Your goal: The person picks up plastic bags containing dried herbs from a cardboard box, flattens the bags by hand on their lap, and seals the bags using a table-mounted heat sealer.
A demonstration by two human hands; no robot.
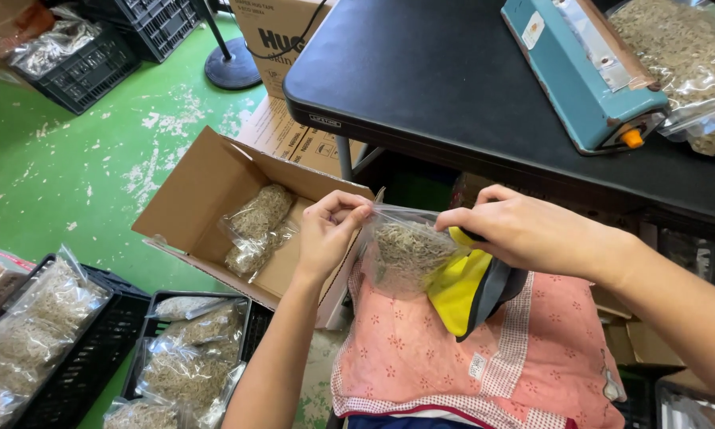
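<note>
My left hand [328,230] pinches the top left edge of a clear plastic bag [405,250] filled with dry, pale green-brown plant matter. My right hand [524,230] grips the bag's top right corner, and a yellow and grey scoop-like thing [465,290] sits under that hand against the bag. The bag hangs above my lap, which is covered by a pink flowered apron [532,357].
An open cardboard box [206,191] with two filled bags [258,226] stands on the green floor to the left. Black crates [95,357] with several filled bags lie at lower left. On the black table [453,79] rest a teal heat sealer [584,71] and more bags [691,56].
</note>
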